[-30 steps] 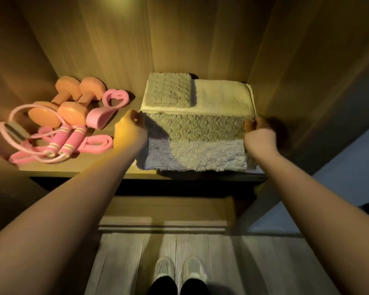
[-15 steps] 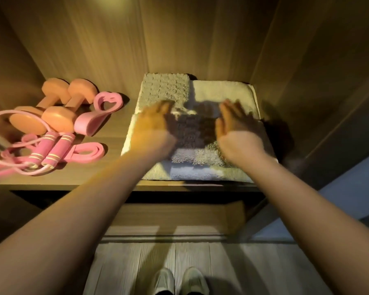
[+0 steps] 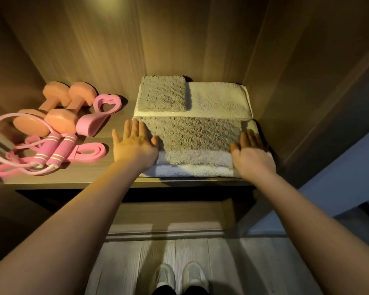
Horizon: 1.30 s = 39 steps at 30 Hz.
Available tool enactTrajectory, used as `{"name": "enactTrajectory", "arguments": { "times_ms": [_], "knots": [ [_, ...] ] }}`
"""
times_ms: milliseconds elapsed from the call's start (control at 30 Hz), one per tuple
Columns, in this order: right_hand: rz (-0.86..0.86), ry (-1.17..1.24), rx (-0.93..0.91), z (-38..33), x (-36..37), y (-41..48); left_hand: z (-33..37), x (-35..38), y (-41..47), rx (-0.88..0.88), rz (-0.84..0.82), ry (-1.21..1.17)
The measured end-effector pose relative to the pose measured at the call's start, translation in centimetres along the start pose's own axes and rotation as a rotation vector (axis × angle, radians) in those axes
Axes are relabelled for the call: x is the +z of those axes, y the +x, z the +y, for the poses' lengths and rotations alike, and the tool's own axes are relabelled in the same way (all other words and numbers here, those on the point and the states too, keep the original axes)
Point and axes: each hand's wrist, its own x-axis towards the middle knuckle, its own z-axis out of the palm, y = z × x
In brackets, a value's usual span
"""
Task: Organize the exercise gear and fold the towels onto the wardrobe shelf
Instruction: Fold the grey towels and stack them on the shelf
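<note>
Wardrobe shelf (image 3: 107, 177) of wood: exercise gear (image 3: 58, 116) lies at nine o'clock of the folded towels (image 3: 196, 135). Left hand (image 3: 134, 143), fingers flat and holding nothing, touches the towels' left edge. Right hand (image 3: 251, 152), likewise flat and empty, rests on their right edge. Uneven pushing could skew the layers, or drag them toward six o'clock, over the shelf lip.

No text, brand, number or sign is legible. The towels (image 3: 192, 135) and dumbbells (image 3: 61, 120) carry no readable marking.
</note>
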Motion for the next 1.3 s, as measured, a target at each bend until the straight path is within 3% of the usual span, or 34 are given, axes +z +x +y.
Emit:
{"name": "enactTrajectory", "arguments": {
  "times_ms": [100,200,267,333,467,700,800,867,933,1033,1100,1200,1300],
  "knots": [
    [0.201,0.263,-0.053,1.4,-0.5,-1.8,1.9,-1.5,-0.7,0.069,0.11,0.15],
    [0.463,0.542,-0.113,2.0,-0.6,-3.9,6.4,-1.6,-2.6,0.47,0.208,-0.014],
    [0.46,0.744,-0.026,2.3,-0.8,-4.9,9.4,-0.8,-3.7,0.668,0.193,-0.039],
    [0.349,1.023,0.129,2.6,-0.7,-5.1,11.0,0.2,-3.9,0.734,0.203,0.046],
    [0.075,1.562,0.392,2.8,-0.7,-5.4,11.2,1.6,-3.6,0.717,0.234,0.01],
    [-0.226,2.013,0.402,0.4,-1.6,-4.6,11.0,1.5,-3.8,0.746,0.221,-0.099],
    [-0.24,2.118,0.431,-0.9,-2.7,-3.3,10.5,0.8,-3.8,0.709,0.238,-0.098],
    [-0.293,2.168,0.453,-1.4,-3.4,-2.9,9.2,0.5,-3.3,0.573,0.288,-0.104],
    [-0.328,2.208,0.472,-1.6,-3.7,-2.9,7.4,0.4,-2.7,0.448,0.222,-0.081],
    [-0.299,2.116,0.457,-2.0,-3.4,-2.9,5.8,0.7,-2.6,0.445,0.073,-0.033],
    [-0.175,1.993,0.403,-2.5,-3.1,-2.8,5.7,0.2,-2.4,0.44,0.072,-0.249],
    [-0.049,1.735,0.192,-4.7,-3.9,-3.7,5.9,-1.9,-1.9,0.162,0.047,-1.071],
    [-0.138,1.518,-0.074,-7.3,-4.5,-4.4,5.8,-4.4,-1.0,0.014,-0.378,-1.733]
  ]
}}
